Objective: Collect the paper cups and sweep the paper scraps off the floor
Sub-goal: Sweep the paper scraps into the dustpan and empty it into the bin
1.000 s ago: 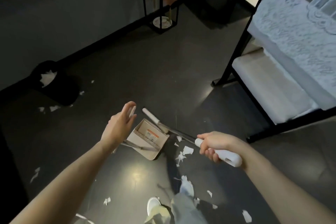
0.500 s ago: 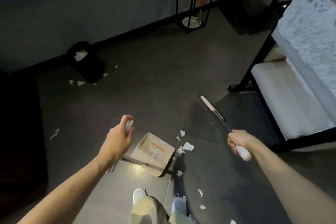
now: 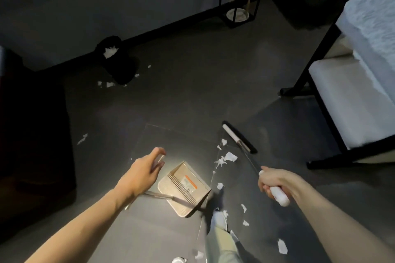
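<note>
My left hand (image 3: 143, 172) holds the white grip at the top of the long dustpan handle. The beige dustpan (image 3: 183, 188) stands on the dark floor just right of that hand, its mouth facing right. My right hand (image 3: 275, 183) grips the white handle of the broom; the broom head (image 3: 237, 139) rests on the floor up and right of the pan. White paper scraps (image 3: 227, 158) lie between pan and broom head. More scraps (image 3: 282, 246) are scattered near my feet. No paper cup is plainly visible.
A black bin (image 3: 116, 61) holding white paper stands by the wall, with scraps (image 3: 108, 84) around its base. A lone scrap (image 3: 82, 139) lies at the left. A black-framed bench with white cushion (image 3: 346, 113) fills the right side. A thin black stand (image 3: 238, 15) is by the far wall.
The broom head has swung from beside the dustpan out to the right, past the scraps. My left hand keeps the dustpan handle; the view has shifted toward the bin.
</note>
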